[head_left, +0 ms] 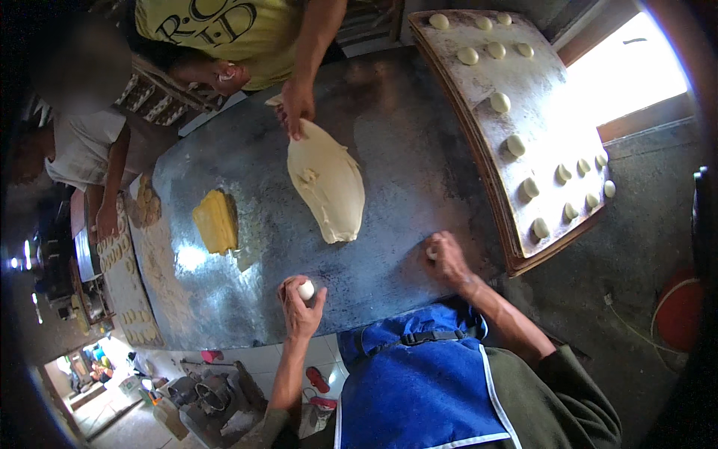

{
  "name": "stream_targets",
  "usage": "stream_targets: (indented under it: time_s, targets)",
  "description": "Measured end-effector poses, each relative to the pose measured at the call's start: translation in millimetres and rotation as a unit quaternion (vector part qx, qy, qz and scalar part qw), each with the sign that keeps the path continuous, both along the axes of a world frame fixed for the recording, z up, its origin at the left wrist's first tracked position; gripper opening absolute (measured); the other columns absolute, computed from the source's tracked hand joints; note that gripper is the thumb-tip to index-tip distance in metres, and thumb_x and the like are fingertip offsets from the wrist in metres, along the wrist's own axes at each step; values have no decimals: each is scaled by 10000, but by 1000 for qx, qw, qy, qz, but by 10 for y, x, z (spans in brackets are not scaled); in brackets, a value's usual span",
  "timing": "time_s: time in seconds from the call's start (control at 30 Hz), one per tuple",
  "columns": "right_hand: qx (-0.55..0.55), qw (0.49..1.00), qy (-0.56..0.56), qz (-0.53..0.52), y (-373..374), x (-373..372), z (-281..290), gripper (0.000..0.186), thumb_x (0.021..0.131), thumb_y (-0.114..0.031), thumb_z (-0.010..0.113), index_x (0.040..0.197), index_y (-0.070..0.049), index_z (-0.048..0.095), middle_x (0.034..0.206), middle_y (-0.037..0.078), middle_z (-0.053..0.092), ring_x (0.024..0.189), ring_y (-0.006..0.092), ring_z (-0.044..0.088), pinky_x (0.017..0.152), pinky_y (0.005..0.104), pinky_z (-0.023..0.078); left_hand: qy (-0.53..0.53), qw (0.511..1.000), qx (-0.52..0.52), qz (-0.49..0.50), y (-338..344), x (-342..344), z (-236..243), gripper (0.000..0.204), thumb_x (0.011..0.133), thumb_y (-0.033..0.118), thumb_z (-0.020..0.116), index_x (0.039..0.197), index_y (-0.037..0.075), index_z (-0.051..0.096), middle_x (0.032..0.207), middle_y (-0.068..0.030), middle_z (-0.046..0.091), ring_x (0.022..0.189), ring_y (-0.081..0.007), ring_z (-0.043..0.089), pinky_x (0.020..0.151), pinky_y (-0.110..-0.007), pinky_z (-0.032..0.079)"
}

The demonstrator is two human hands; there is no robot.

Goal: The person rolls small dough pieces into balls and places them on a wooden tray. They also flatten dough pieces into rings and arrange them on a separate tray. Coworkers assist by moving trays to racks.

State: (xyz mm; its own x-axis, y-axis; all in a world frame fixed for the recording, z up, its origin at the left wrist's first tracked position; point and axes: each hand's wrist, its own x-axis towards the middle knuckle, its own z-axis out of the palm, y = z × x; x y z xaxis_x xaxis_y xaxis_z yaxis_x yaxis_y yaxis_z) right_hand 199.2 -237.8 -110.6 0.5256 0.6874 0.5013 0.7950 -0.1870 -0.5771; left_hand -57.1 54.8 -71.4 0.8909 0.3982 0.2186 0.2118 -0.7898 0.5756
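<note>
Near the front edge of the dark table [389, 277], my left hand [301, 314] is closed round a small white dough ball [306, 289]. Farther right, my right hand [451, 262] curls down over another dough ball [431, 254] against the tabletop; only a bit of that ball shows between the fingers. Ahead of my hands lies a large, long piece of pale dough [329, 183]. A co-worker's hand [297, 108] grips its far end from across the table. Left of it sits a yellow slab [215, 222], perhaps fat or dough.
At the right, a stack of trays [479, 97] carries several dough balls on its top one. On the left stands a tray [123, 299] of small pieces, with another person's hand [108, 222] over it. Grey machinery [213, 396] stands on the floor at lower left.
</note>
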Motion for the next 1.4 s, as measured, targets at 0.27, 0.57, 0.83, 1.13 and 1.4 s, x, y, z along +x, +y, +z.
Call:
stream_targets:
  time_s: [0.27,0.57,0.83,1.13,1.4]
  targets:
    - [-193,969,150,-47,-122,-137,720,315,853,-46,715,1161,-19,655,946,170,649,857,377,640,789,441,540,72,984,-154,-59,90,187,529,331,835,47,767,1145,37,650,1047,-89,689,956,-243,689,801,-355,567]
    - [-170,853,472,143,654,-344,1409,389,879,-284,811,1116,12,721,972,109,708,861,199,679,738,337,559,5,791,-612,-16,-571,588,753,109,935,56,712,1029,31,663,986,-46,678,885,-103,637,744,-253,533]
    - [-89,745,596,287,-211,-15,890,393,837,-248,850,1120,-7,723,1150,94,660,1063,194,626,864,347,545,37,987,-154,-4,-163,273,426,198,867,123,787,1018,56,677,901,-79,626,835,-229,628,724,-372,506]
    - [-201,978,40,-27,567,-148,659,531,821,-401,779,1109,-46,508,921,173,499,865,368,486,788,498,405,-57,986,-37,150,-405,906,123,317,854,136,747,944,70,451,907,-131,516,832,-352,523,769,-493,421]
    - [-224,970,4,-91,376,57,600,396,775,-186,779,1023,-23,517,926,154,546,904,369,524,778,501,409,-17,993,-25,115,-200,638,105,291,866,66,706,960,45,432,880,-136,499,821,-354,553,771,-491,437]
